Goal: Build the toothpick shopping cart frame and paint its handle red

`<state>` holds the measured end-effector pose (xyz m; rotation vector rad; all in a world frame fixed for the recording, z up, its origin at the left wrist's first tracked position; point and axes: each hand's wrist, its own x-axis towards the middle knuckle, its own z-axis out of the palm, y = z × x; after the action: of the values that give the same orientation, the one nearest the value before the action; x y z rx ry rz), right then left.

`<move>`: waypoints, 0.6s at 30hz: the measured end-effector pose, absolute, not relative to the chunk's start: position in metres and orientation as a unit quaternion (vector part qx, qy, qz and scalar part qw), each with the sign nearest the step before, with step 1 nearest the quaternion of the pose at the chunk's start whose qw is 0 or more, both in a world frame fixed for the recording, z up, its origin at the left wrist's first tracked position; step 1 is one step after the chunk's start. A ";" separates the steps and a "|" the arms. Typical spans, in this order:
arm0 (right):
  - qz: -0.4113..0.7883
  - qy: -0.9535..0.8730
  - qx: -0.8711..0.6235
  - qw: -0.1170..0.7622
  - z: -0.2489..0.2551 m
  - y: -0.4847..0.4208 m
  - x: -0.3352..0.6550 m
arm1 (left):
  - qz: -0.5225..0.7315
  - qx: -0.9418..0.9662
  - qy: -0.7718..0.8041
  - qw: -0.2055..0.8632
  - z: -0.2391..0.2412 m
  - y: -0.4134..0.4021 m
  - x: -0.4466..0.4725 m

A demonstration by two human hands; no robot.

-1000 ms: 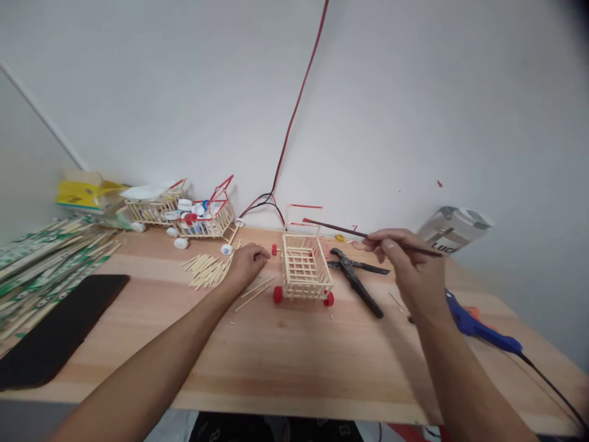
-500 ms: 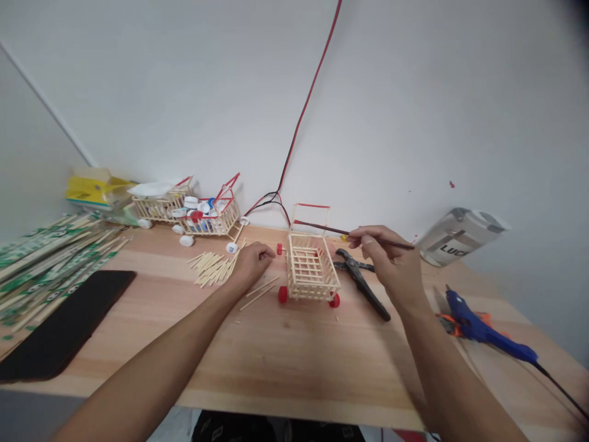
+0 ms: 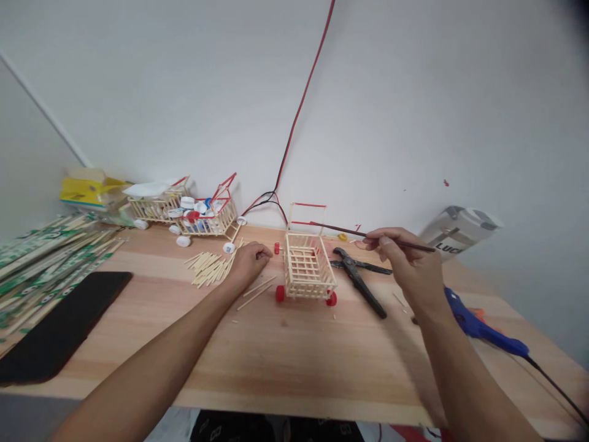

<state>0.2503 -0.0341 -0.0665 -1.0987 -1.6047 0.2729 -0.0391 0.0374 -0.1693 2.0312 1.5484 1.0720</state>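
Note:
A small cart of pale sticks with red wheels and a red-topped handle stands on the wooden table. My right hand pinches a thin dark brush whose tip points left, above the cart's back rim. My left hand rests curled on the table just left of the cart, beside a loose pile of cut sticks; what its fingers hold, if anything, is hidden. Two loose sticks lie by its wrist.
Black pliers lie right of the cart. A blue glue gun with its cord is at the right, a silver packet behind it. Two more stick carts with bottle caps stand at the back left, wrapped chopsticks and a black pad at the left.
My right hand with the brush moved in to the left over the cart's handle, then back to the right. My left hand stayed by the stick pile.

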 end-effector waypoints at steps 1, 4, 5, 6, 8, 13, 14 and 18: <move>0.111 -0.680 -0.468 0.553 -0.066 -0.035 0.253 | 0.381 0.721 0.548 0.184 -0.169 0.038 -0.039; 0.108 -0.678 -0.473 0.552 -0.067 -0.036 0.261 | 0.381 0.723 0.546 0.183 -0.170 0.039 -0.039; 0.107 -0.677 -0.474 0.552 -0.067 -0.036 0.263 | 0.382 0.723 0.546 0.183 -0.170 0.039 -0.039; 0.106 -0.676 -0.475 0.553 -0.067 -0.037 0.265 | 0.384 0.722 0.545 0.183 -0.170 0.039 -0.039; 0.102 -0.672 -0.476 0.558 -0.067 -0.037 0.268 | 0.389 0.722 0.542 0.184 -0.171 0.040 -0.040; 0.094 -0.680 -0.470 0.555 -0.065 -0.044 0.263 | 0.388 0.722 0.542 0.185 -0.171 0.039 -0.039; 0.094 -0.688 -0.466 0.549 -0.065 -0.046 0.259 | 0.386 0.722 0.543 0.185 -0.171 0.039 -0.039; 0.085 -0.725 -0.449 0.515 -0.067 -0.052 0.245 | 0.383 0.722 0.545 0.185 -0.171 0.039 -0.039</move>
<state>0.2452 -0.0518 -0.0670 -1.0793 -1.7423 0.2040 -0.0392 0.0389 -0.1705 2.0352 1.5369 1.0802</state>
